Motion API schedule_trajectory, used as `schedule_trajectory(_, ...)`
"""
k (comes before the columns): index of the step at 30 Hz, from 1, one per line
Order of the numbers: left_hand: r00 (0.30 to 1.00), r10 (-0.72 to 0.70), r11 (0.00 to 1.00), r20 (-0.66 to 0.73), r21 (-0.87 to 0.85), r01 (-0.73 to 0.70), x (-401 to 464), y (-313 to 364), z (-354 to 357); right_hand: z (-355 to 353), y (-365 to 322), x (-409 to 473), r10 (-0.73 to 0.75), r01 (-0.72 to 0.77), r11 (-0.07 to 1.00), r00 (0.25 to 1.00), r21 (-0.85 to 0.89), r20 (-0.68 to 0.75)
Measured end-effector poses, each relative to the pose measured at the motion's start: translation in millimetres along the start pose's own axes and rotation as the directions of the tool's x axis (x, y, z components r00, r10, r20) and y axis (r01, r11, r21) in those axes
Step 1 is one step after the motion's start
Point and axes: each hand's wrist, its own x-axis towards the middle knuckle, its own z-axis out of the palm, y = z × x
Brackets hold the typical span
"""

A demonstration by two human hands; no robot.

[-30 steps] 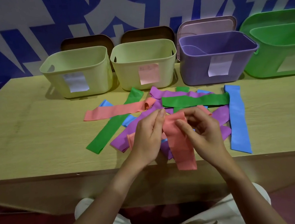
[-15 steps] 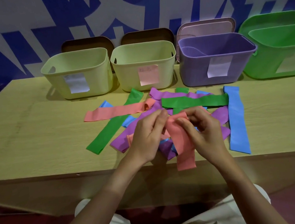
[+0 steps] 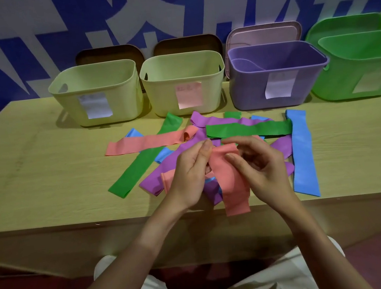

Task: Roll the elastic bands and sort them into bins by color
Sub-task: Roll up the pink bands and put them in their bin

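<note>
A pink elastic band (image 3: 230, 182) hangs from both hands over the table's front edge, its top end folded over. My left hand (image 3: 191, 172) pinches its top left corner, and my right hand (image 3: 258, 162) curls round the top right. Under them lies a heap of flat bands: another pink band (image 3: 146, 142), a green band (image 3: 249, 130), a second green band (image 3: 139, 166), purple bands (image 3: 162, 173) and a blue band (image 3: 301, 150). Behind the heap stand two cream bins (image 3: 96, 76) (image 3: 182, 62), a purple bin (image 3: 280, 91) and a green bin (image 3: 343, 79).
Each bin carries a paper label on its front. Lids lean against the wall behind the bins: two brown lids (image 3: 108, 54), a pink lid (image 3: 262, 34) and a green lid (image 3: 342, 26). The wooden table (image 3: 33, 174) has bare surface on the left.
The hanging tail of the pink band has grown shorter as its top end is turned over between my fingers. Both hands stayed in about the same place.
</note>
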Motion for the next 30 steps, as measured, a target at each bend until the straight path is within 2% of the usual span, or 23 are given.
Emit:
schedule_trajectory(2,1.0,-0.028,0.999,-0.002,-0.017,0.028,1,0,1,1,0,0,0.016,-0.015,1.0,1.0,0.008,-0.023)
schedule_trajectory(4,1.0,-0.002,0.999,-0.007,0.054,0.002,1,1,0,1,0,1,0.034,-0.034,0.999,0.998,0.002,-0.059)
schedule_trajectory(7,0.995,0.097,0.967,-0.001,0.237,-0.094,1,4,-2,0,1,2,0.066,-0.066,0.998,0.995,0.004,-0.081)
schedule_trajectory(11,0.96,0.268,0.863,0.08,0.423,-0.277,-1,4,-8,-1,2,4,0.054,-0.054,0.999,0.996,0.006,-0.066)
schedule_trajectory(13,0.953,0.291,0.836,0.079,0.464,-0.294,-1,2,-7,0,2,4,0.047,-0.047,0.999,0.996,0.002,-0.07)
schedule_trajectory(16,0.966,0.258,0.88,0.012,0.408,-0.241,-2,3,-3,2,0,4,0.057,-0.054,0.997,0.997,0.053,-0.06)
schedule_trajectory(19,0.986,0.16,0.954,-0.04,0.264,-0.144,-3,6,0,1,1,4,0.074,-0.072,0.995,0.997,0.075,-0.031)
schedule_trajectory(22,0.999,0.026,0.996,-0.044,0.084,-0.022,-2,9,2,-1,3,4,0.052,-0.052,0.997,0.999,0.052,-0.001)
schedule_trajectory(25,0.998,-0.064,0.996,-0.021,-0.06,0.063,0,13,2,-1,1,5,0.046,-0.045,0.997,0.999,0.059,-0.01)
schedule_trajectory(28,0.995,-0.103,0.993,-0.017,-0.066,0.102,0,18,3,-2,1,7,0.074,-0.072,0.995,0.997,0.065,-0.026)
schedule_trajectory(30,0.995,-0.09,0.996,-0.035,0.01,0.091,0,19,6,-3,3,7,0.098,-0.096,0.994,0.995,0.056,-0.034)
